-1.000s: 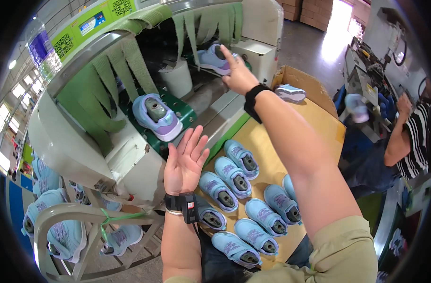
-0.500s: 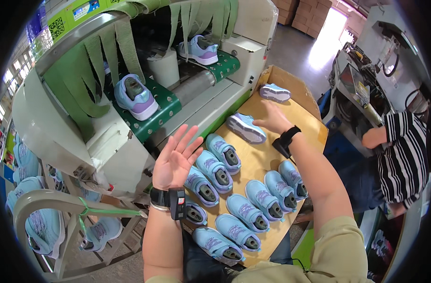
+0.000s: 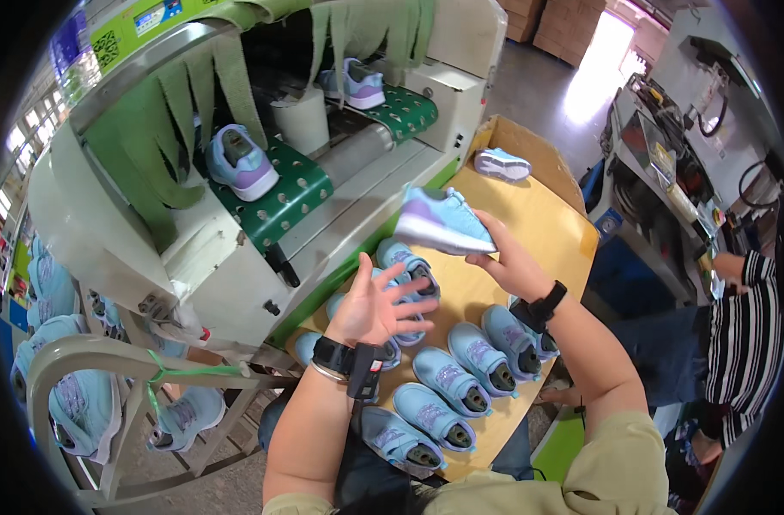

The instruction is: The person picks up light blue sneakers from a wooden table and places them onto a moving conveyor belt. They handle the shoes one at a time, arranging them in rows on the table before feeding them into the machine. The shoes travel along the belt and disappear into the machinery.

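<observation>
Right hand grips a light-blue sneaker by its heel end, fingers closed around it, sole side turned toward the machine; shoe held in the air, clear of everything below. Left hand open, fingers spread, palm up, empty, hovering over the near rows of shoes. Black bands on both wrists.

Beneath and between the hands: rows of matching blue sneakers lying close together on a tan cardboard-covered table. Bare cardboard lies beyond the right hand, out to one lone sneaker near the far raised edge. Table's near edge is crowded, little free room there.

Held shoe: pale blue upper, lilac patch, white sole.

Beyond the left hand: a conveyor machine with green perforated pads and hanging green strip curtains; two sneakers ride on it, one close, one further. Lower left, a wire rack holds more blue shoes. To the right, a person in a striped shirt by a cluttered bench.
</observation>
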The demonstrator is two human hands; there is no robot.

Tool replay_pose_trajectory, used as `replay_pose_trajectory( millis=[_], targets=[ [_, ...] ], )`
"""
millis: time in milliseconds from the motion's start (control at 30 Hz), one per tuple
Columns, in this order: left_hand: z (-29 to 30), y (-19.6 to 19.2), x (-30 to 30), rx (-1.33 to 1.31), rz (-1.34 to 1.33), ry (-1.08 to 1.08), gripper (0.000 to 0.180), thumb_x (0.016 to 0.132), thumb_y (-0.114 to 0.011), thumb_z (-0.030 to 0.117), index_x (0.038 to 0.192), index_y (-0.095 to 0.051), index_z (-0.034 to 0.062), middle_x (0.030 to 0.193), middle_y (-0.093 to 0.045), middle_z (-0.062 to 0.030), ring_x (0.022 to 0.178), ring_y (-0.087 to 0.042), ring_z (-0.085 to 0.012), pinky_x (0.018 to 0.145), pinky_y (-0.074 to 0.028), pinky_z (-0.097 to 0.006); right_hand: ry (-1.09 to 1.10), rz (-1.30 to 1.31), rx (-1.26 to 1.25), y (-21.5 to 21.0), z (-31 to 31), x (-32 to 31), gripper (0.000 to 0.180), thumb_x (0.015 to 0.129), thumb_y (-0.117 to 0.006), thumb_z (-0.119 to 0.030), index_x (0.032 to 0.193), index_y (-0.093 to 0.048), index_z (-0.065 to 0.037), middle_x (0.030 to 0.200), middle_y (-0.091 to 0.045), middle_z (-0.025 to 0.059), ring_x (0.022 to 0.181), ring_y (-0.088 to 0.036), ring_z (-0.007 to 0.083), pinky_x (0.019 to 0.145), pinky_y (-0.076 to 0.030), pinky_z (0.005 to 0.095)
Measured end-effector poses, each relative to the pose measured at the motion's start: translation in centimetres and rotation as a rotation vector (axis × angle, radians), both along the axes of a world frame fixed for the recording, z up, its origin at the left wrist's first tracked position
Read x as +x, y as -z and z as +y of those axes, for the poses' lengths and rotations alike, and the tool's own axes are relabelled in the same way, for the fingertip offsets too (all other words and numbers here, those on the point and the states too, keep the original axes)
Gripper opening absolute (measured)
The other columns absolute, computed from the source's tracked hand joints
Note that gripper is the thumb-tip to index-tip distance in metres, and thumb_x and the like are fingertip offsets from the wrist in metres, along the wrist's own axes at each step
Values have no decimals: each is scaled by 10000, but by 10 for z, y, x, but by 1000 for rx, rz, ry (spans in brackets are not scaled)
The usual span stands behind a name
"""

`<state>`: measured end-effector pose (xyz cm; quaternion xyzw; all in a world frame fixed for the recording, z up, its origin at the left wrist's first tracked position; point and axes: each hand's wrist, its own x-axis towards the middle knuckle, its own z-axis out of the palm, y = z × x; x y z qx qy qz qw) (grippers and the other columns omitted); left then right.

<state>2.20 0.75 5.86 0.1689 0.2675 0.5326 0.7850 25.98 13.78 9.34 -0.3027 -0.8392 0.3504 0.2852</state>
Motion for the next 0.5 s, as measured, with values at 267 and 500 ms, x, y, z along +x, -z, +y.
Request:
replay_pose_trajectory(
  millis=[267, 500],
  targets=[
    [-12, -14, 26, 251, -91, 67, 685, 1001, -266, 626, 1412, -455, 111, 1258, -613, -224, 769, -700, -319, 695, -568, -385, 199, -252, 343, -47, -31, 56, 688, 835, -737, -156, 1440, -423, -66, 1391, -474, 190, 1312, -441, 360, 1097, -377, 427],
    [0, -32, -36, 450, -307, -460, 654, 1022, -396, 484, 1525, -266, 87, 1573, -272, -170, 1432, -285, -413, 1089, -417, -552, 384, -208, -330, 75, -67, 172, 605, 967, -626, -283, 1448, -365, -24, 1402, -477, 236, 1315, -468, 311, 1091, -370, 384]
  ],
)
